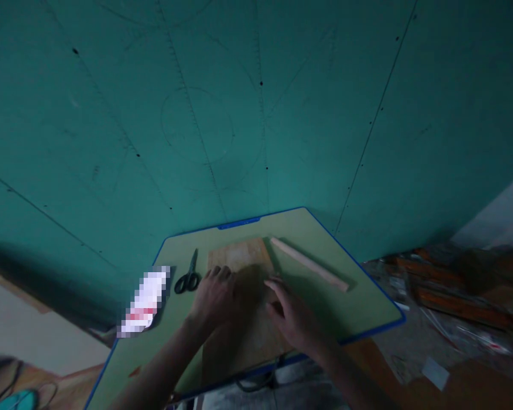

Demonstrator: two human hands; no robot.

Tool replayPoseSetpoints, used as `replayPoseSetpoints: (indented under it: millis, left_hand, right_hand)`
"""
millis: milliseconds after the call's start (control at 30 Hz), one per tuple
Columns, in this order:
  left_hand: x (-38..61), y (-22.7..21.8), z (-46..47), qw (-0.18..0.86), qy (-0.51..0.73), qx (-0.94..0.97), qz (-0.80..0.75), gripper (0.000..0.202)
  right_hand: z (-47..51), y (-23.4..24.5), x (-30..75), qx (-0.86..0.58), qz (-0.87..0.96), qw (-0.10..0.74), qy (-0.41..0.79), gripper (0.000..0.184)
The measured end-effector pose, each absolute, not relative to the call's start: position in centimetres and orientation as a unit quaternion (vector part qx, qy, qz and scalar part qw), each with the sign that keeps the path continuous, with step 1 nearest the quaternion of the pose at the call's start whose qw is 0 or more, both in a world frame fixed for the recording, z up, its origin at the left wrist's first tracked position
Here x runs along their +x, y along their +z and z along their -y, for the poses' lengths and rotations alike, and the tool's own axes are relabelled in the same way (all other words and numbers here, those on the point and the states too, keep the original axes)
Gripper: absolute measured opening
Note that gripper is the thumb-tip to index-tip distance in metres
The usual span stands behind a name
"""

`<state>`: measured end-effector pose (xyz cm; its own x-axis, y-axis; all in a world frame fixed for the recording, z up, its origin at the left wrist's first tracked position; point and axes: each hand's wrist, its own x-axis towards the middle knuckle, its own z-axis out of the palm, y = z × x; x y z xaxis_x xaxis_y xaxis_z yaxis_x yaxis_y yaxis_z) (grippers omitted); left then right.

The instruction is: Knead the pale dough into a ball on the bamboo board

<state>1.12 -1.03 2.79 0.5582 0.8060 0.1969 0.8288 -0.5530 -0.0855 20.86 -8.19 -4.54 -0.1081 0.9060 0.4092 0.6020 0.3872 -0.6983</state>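
Observation:
A light wooden board (239, 253) lies on the pale green table top, partly in shadow. My left hand (216, 293) rests over the board's left side with its fingers curled down. Whatever is under those fingers is hidden. At the board's right side, my right hand (290, 316) is open, its thumb and fingers apart with nothing visible between them. Black-handled scissors (188, 279) lie just left of my left hand, blades pointing away. Beyond my right hand a wooden rolling pin (310, 263) lies at a slant, off the board.
The blue-edged table (359, 310) stands against a green wall (308, 114) with pencil marks. A pixelated white and red item (147, 299) lies at its left edge. Clutter with orange-brown pieces (453, 296) covers the floor to the right.

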Motion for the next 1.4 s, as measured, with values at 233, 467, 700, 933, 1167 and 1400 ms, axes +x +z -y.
replayPoseSetpoints:
  millis: [233,467,700,933,1167,1400]
  left_hand:
    - [4.3,1.1,1.2,0.026,-0.163,-0.861,0.481,0.03]
    - [6.4,1.1,-1.5,0.058,-0.114,-0.837,0.532,0.041]
    - [8.6,0.6,-4.5,0.086,-0.095,-0.84,0.527,0.052]
    - [9.3,1.2,-8.6,0.021,-0.066,-0.803,0.592,0.053]
    - [8.7,1.0,-7.9,0.029,-0.07,-0.819,0.569,0.043]
    - [6.2,1.9,-3.4,0.016,-0.087,-0.818,0.569,0.038]
  right_hand:
    - [8.5,-4.5,20.8,-0.537,0.718,0.407,0.171,0.047]
    - [8.8,-4.5,20.9,-0.527,0.735,0.389,0.174,0.047]
    - [9.1,-4.4,20.7,-0.535,0.744,0.37,0.149,0.05]
    - [8.2,-5.3,19.9,-0.538,0.743,0.373,0.141,0.06]
    - [7.0,-5.0,19.8,-0.55,0.742,0.357,0.137,0.058]
    - [6.5,-5.9,19.7,-0.556,0.738,0.373,0.089,0.049]
